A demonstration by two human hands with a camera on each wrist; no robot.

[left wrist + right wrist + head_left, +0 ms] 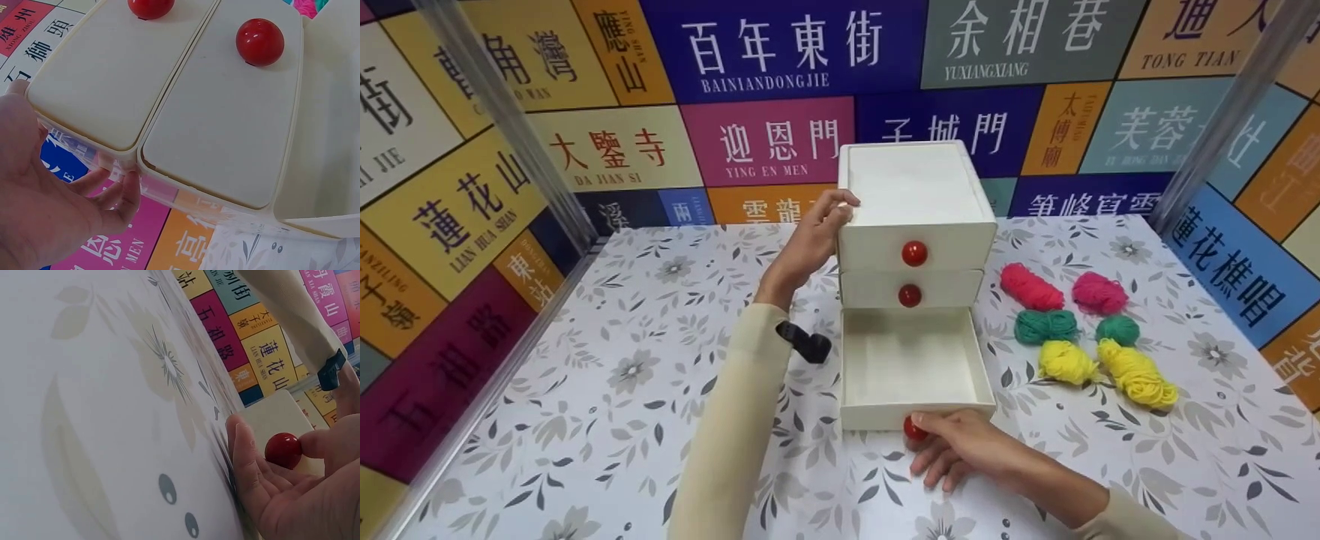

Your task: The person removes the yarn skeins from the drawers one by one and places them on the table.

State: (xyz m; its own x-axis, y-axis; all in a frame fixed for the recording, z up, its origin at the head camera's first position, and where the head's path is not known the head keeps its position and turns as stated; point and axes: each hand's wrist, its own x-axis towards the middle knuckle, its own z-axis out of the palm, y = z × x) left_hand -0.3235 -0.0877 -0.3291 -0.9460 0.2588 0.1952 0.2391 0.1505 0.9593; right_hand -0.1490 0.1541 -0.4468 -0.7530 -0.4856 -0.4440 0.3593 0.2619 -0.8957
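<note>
A small white drawer cabinet [915,180] stands upright on the table, with red round knobs on its drawers. My left hand [810,240] grips the cabinet's upper left edge; in the left wrist view its bent fingers [130,194] lie along the side wall. Low at the front, my right hand [971,446] pinches the red knob [913,429] of the bottom drawer [877,417]. That drawer is pulled out and bare inside. The top drawer [870,247] and middle drawer [870,289] are closed. In the right wrist view the thumb [315,443] touches the knob's side.
Right of the cabinet lie several yarn bundles: a red one [1031,286], a pink one [1099,292], green ones [1046,327] and yellow ones [1136,375]. The table has a floral cloth [607,420]. Colourful sign-covered panels [780,45] enclose the back and sides.
</note>
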